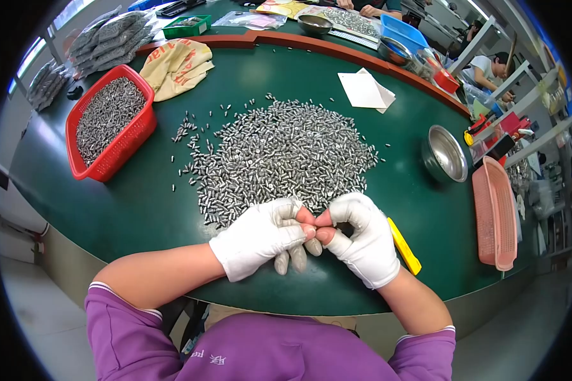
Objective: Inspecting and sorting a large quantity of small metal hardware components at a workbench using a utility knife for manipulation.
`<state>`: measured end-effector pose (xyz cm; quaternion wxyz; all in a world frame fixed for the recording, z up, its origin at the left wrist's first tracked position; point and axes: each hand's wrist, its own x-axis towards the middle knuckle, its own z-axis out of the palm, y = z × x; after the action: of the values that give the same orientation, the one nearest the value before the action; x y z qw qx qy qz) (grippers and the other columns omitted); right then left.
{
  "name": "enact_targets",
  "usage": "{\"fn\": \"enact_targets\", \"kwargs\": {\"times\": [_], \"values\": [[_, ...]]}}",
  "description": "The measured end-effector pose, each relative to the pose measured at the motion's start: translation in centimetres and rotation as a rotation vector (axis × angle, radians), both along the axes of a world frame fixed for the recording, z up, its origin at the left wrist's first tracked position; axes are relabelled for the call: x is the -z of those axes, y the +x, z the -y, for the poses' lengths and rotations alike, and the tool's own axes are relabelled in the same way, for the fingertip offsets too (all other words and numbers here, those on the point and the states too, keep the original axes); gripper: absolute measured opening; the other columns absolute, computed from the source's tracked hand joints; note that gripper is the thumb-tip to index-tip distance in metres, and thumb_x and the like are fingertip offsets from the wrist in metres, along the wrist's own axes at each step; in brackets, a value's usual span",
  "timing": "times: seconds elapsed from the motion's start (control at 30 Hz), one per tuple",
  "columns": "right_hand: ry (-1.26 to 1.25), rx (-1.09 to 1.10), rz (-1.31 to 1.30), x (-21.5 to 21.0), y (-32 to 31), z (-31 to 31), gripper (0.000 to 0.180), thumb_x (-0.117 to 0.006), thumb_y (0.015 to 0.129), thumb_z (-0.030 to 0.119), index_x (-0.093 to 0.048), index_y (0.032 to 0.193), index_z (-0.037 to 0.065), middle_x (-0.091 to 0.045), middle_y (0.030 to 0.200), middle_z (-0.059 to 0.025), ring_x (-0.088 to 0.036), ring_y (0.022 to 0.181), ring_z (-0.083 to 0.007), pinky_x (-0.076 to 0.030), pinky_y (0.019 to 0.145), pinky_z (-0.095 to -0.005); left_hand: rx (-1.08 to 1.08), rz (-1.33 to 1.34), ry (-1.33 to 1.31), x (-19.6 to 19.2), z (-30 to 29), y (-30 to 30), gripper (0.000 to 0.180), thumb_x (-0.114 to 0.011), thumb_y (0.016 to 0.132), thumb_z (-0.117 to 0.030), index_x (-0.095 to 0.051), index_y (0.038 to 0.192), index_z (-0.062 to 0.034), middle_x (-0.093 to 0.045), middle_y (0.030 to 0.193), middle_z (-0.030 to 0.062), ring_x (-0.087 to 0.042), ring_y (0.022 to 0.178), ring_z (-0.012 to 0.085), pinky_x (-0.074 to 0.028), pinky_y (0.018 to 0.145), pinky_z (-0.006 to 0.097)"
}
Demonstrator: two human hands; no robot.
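Note:
A wide heap of small silver metal pieces (286, 152), short and cylindrical, is spread over the green table. At its near edge my left hand (260, 233) and my right hand (367, 238) meet, fingertip to fingertip. Both wear white gloves that leave the thumb and forefinger tips bare. Each hand is closed in a pinch; whatever sits between the tips is too small and covered to make out. The other gloved fingers of my left hand curl below. Beside my right hand lies a yellow-handled tool (405, 246), its kind unclear.
A red plastic basket (147, 117) full of similar pieces stands at the left, near a tan cloth sack (177, 68). White paper (366, 90), a steel bowl (447, 154) and a pink basket (494, 216) are on the right. A raised red-brown ledge (286, 44) borders the far side.

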<state>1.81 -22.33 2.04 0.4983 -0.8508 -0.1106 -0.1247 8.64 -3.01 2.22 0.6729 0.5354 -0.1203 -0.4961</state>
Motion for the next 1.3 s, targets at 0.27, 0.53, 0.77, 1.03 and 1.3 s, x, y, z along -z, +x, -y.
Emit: {"fn": "enact_targets", "kwargs": {"times": [0.27, 0.53, 0.77, 1.03, 1.3], "values": [[-0.206, -0.021, 0.245, 0.1, 0.3, 0.4, 0.023, -0.079, 0.068, 0.01, -0.068, 0.087, 0.01, -0.063, 0.081, -0.0072, -0.06, 0.072, -0.0266, -0.049, 0.064, -0.0371, 0.012, -0.005, -0.05, 0.3, 0.0, 0.1, 0.023, -0.059, 0.097, -0.022, -0.054, 0.106, -0.0018, -0.067, 0.091, 0.011, -0.064, 0.067, 0.0137, -0.049, 0.052, 0.023], [-0.341, -0.032, 0.363, -0.3, 0.5, 0.6, 0.024, -0.08, 0.069, 0.017, -0.067, 0.089, 0.013, -0.063, 0.08, -0.005, -0.06, 0.07, -0.0261, -0.048, 0.062, -0.0376, 0.025, -0.035, -0.066, 0.5, -0.1, 0.1, 0.026, -0.056, 0.098, -0.029, -0.055, 0.104, -0.003, -0.067, 0.091, 0.0111, -0.065, 0.07, 0.0152, -0.052, 0.058, 0.025], [-0.347, 0.002, 0.351, -0.1, 0.5, 0.6, 0.024, -0.08, 0.069, 0.017, -0.066, 0.088, 0.012, -0.063, 0.081, -0.0049, -0.06, 0.072, -0.0264, -0.048, 0.063, -0.0378, 0.023, -0.028, -0.062, 0.8, 0.0, 0.2, 0.027, -0.056, 0.098, -0.029, -0.056, 0.104, -0.003, -0.067, 0.091, 0.0112, -0.065, 0.071, 0.0155, -0.053, 0.06, 0.025], [-0.344, -0.057, 0.338, -0.7, 0.5, 0.5, 0.022, -0.078, 0.069, 0.014, -0.066, 0.088, 0.012, -0.063, 0.081, -0.0052, -0.06, 0.071, -0.027, -0.048, 0.064, -0.038, 0.024, -0.023, -0.077, 0.8, 0.0, 0.1, 0.023, -0.055, 0.099, -0.023, -0.055, 0.106, -0.0014, -0.067, 0.093, 0.0118, -0.065, 0.072, 0.0157, -0.053, 0.061, 0.026], [-0.366, -0.044, 0.38, -0.6, 0.4, 0.5, 0.025, -0.08, 0.067, 0.01, -0.065, 0.086, 0.014, -0.063, 0.081, -0.0025, -0.059, 0.068, -0.0244, -0.046, 0.062, -0.036, 0.045, -0.088, -0.13, 1.4, -0.2, 0.1, 0.023, -0.056, 0.099, -0.024, -0.054, 0.106, -0.002, -0.066, 0.093, 0.0122, -0.064, 0.073, 0.0158, -0.053, 0.061, 0.026]]}}
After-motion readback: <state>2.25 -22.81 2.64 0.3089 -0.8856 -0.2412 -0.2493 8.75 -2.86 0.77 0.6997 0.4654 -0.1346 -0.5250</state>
